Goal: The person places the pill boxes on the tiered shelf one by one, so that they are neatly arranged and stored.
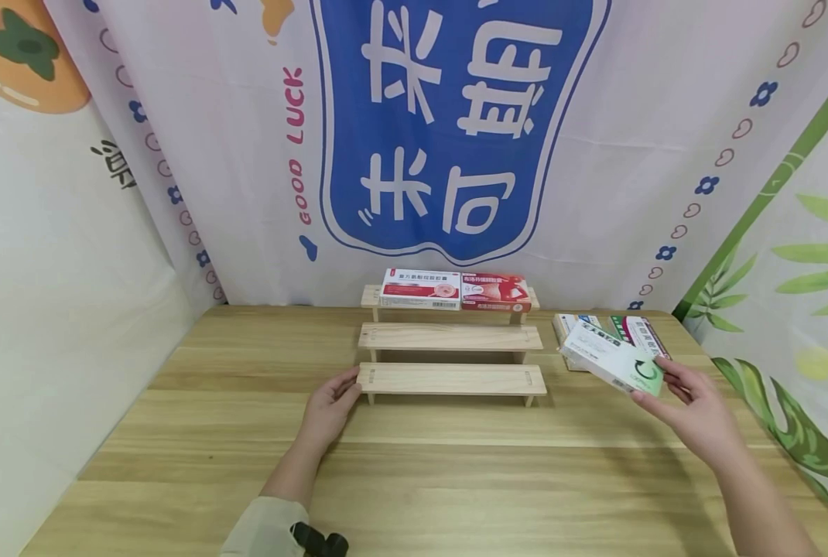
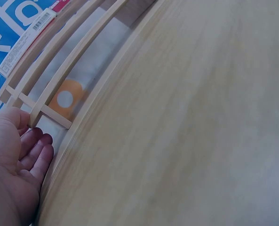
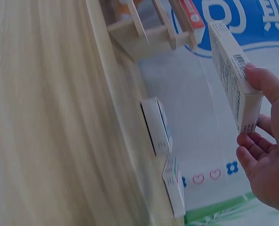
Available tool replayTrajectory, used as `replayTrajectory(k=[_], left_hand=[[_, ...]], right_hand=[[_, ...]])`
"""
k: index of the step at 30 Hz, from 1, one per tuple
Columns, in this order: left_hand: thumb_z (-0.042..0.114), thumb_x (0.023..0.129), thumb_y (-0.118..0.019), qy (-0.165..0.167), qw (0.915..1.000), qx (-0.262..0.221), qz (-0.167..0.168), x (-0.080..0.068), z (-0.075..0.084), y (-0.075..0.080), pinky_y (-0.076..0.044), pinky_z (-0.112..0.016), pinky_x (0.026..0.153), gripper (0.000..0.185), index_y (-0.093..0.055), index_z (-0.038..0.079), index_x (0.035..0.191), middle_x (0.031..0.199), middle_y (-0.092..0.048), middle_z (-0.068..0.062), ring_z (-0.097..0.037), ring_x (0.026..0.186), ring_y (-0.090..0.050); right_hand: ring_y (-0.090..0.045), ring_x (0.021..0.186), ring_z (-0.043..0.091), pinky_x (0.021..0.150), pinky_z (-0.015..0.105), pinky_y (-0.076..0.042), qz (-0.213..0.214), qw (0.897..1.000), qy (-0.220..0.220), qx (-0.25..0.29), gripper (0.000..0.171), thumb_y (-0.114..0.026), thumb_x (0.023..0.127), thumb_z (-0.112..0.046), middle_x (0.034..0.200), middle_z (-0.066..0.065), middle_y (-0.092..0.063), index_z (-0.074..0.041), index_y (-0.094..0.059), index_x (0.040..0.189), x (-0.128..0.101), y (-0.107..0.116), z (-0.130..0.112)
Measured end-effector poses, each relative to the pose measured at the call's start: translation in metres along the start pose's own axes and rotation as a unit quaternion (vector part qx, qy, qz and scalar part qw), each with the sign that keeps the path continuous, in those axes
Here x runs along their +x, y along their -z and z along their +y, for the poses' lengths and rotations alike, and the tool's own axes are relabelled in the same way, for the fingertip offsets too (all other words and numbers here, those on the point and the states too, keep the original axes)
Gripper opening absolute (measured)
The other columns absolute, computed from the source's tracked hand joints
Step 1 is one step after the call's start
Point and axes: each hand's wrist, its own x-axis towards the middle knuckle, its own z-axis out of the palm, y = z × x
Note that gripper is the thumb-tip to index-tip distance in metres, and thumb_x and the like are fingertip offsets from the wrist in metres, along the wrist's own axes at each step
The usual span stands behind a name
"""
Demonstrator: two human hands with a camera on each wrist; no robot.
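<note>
My right hand (image 1: 699,410) pinches a white and green medicine box (image 1: 612,357) by its right end, thumb at the near edge. It is held tilted above the table, partly covering two more medicine boxes there. In the right wrist view, the held box (image 3: 233,75) shows its white side and a barcode. My left hand (image 1: 330,410) grips the left end of the lowest step of a three-step wooden rack (image 1: 449,379). In the left wrist view, the thumb and forefinger of the left hand (image 2: 17,160) are at the rack's corner, the other fingers loosely bent.
On the rack's top step lie a white and red medicine box (image 1: 419,290) and a red medicine box (image 1: 495,292), side by side. A colourful box (image 1: 565,329) and a dark red and green box (image 1: 642,334) lie right of the rack. A printed curtain (image 1: 247,155) hangs behind the table (image 1: 456,480).
</note>
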Motion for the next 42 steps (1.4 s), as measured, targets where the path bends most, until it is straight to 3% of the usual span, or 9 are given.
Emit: replayTrajectory(k=[4,7,10,13,15,31,42], left_hand=[[0.023,0.085,-0.053,-0.003,1.0,0.001,0.001,0.001,-0.001,0.0,-0.041,-0.032,0.096,0.034,-0.052,0.016,0.118,0.124,-0.052,-0.004,-0.016,0.114,-0.048],[0.023,0.085,-0.053,-0.007,1.0,0.003,0.002,0.002,-0.001,0.0,-0.041,-0.032,0.096,0.034,-0.052,0.015,0.118,0.124,-0.052,-0.004,-0.016,0.114,-0.049],[0.022,0.085,-0.054,-0.008,1.0,-0.002,0.004,0.002,-0.002,0.0,-0.041,-0.033,0.096,0.034,-0.052,0.014,0.118,0.123,-0.053,-0.005,-0.018,0.114,-0.049],[0.021,0.085,-0.053,-0.008,0.9999,-0.006,0.003,0.003,-0.002,0.0,-0.041,-0.035,0.096,0.034,-0.052,0.013,0.118,0.123,-0.053,-0.007,-0.019,0.114,-0.049],[0.021,0.085,-0.053,-0.006,1.0,-0.007,0.004,0.003,-0.001,0.0,-0.041,-0.035,0.097,0.034,-0.052,0.013,0.118,0.123,-0.053,-0.007,-0.019,0.114,-0.049],[0.022,0.084,-0.054,-0.005,0.9999,-0.003,0.01,0.004,-0.004,-0.001,-0.042,-0.033,0.096,0.033,-0.053,0.015,0.117,0.123,-0.053,-0.004,-0.018,0.113,-0.05],[0.021,0.085,-0.054,0.002,1.0,-0.003,0.005,0.002,-0.004,-0.001,-0.041,-0.033,0.096,0.033,-0.052,0.016,0.117,0.123,-0.052,-0.003,-0.017,0.113,-0.049]], right_hand=[[-0.038,0.098,-0.005,0.075,-0.009,-0.031,-0.011,1.0,0.025,0.002,0.072,-0.066,0.072,-0.04,0.123,0.017,-0.037,-0.007,-0.038,0.129,0.008,-0.012,-0.016],[-0.041,0.107,0.01,0.081,-0.005,-0.035,-0.031,0.999,0.038,0.013,0.072,-0.065,0.071,-0.042,0.126,0.014,-0.037,-0.007,-0.038,0.129,0.013,-0.022,-0.027],[-0.039,0.114,0.025,0.092,0.013,-0.04,-0.057,0.997,0.038,0.018,0.075,-0.063,0.071,-0.046,0.129,0.014,-0.034,-0.009,-0.036,0.13,0.018,-0.032,-0.037],[-0.038,0.117,0.028,0.097,0.036,-0.038,-0.077,0.996,0.037,0.029,0.076,-0.063,0.07,-0.048,0.131,0.013,-0.033,-0.013,-0.036,0.131,0.022,-0.042,-0.046],[-0.037,0.116,0.027,0.098,0.043,-0.036,-0.082,0.995,0.041,0.037,0.075,-0.064,0.069,-0.05,0.13,0.012,-0.033,-0.015,-0.037,0.13,0.024,-0.049,-0.052],[-0.038,0.118,0.024,0.102,0.041,-0.034,-0.132,0.984,0.069,0.1,0.076,-0.067,0.064,-0.051,0.128,0.005,-0.036,-0.02,-0.04,0.128,0.038,-0.096,-0.091],[-0.042,0.116,0.025,0.098,0.042,-0.039,-0.149,0.984,0.055,0.082,0.077,-0.068,0.057,-0.058,0.127,0.0,-0.037,-0.028,-0.043,0.123,0.048,-0.129,-0.118]])
